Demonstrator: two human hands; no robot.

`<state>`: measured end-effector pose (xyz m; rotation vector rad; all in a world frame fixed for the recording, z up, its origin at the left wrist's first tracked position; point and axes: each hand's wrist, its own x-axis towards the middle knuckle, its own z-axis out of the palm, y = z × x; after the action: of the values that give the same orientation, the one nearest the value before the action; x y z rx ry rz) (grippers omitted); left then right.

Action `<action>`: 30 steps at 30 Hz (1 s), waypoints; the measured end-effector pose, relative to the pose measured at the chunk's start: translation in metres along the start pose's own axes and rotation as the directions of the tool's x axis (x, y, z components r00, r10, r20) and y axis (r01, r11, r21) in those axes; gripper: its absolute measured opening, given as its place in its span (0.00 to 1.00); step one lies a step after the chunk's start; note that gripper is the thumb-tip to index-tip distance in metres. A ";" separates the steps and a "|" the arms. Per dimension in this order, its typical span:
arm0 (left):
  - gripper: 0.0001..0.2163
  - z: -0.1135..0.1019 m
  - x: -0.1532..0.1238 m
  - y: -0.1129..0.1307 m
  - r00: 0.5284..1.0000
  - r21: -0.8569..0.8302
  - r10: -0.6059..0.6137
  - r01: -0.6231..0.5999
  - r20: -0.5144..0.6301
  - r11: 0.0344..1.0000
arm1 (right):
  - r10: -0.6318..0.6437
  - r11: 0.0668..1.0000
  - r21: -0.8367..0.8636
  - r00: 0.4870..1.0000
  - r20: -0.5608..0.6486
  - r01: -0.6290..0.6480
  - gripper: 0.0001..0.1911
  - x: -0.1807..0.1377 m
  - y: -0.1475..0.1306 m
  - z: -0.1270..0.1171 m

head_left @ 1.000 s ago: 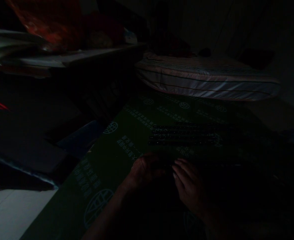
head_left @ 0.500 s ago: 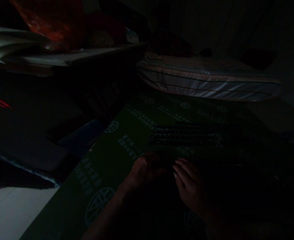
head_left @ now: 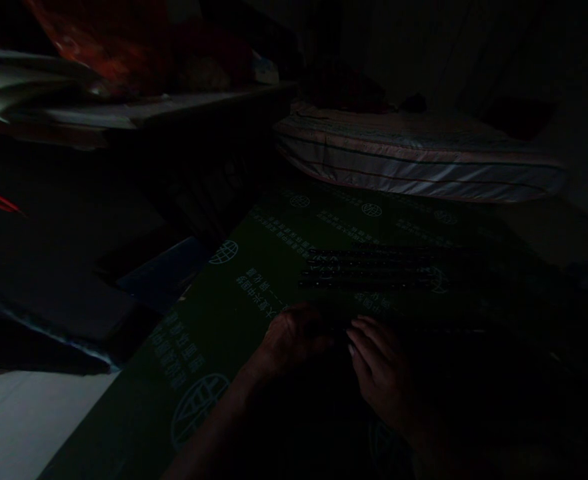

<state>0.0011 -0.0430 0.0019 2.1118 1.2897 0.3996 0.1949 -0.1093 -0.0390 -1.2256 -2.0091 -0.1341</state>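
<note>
Over the green printed board [head_left: 254, 287], my left hand [head_left: 294, 333] is closed around the left part of a thin dark rod [head_left: 459, 330]. Beside it, my right hand [head_left: 379, 367] has its fingers bent and pressed together on the same rod. The rod runs out to the right past my right hand. Its left end is hidden in my left hand, and the room is too dark to tell its kind. Several similar black rods [head_left: 364, 285] with small shiny spots lie side by side on the board, just beyond my hands.
A striped mattress [head_left: 414, 160] lies at the board's far end. To the left stands a table [head_left: 144, 113] with papers and an orange plastic bag [head_left: 114, 53] on it. A blue item [head_left: 159, 273] sits low beside the board, and pale floor [head_left: 19, 413] shows at lower left.
Both hands stay almost in place on the dark rod. The view has shifted very slightly; the rods on the board have not moved.
</note>
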 end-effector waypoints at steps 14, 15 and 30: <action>0.14 0.002 0.000 -0.003 1.000 -0.004 0.013 -0.013 -0.008 1.000 | 0.041 0.999 0.016 0.999 -0.018 -0.041 0.12 0.014 -0.010 -0.015; 0.14 0.002 0.000 -0.004 1.000 -0.004 0.023 -0.023 0.000 1.000 | 0.056 0.998 0.017 0.998 0.003 -0.056 0.11 0.020 -0.011 -0.020; 0.13 0.002 -0.003 -0.005 1.000 -0.014 0.009 -0.009 -0.001 1.000 | 0.165 0.982 -0.135 0.945 0.282 -0.131 0.10 0.126 0.096 0.003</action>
<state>-0.0026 -0.0445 -0.0023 2.1069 1.2747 0.4125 0.2388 0.0339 0.0139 -1.5404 -2.1732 0.0079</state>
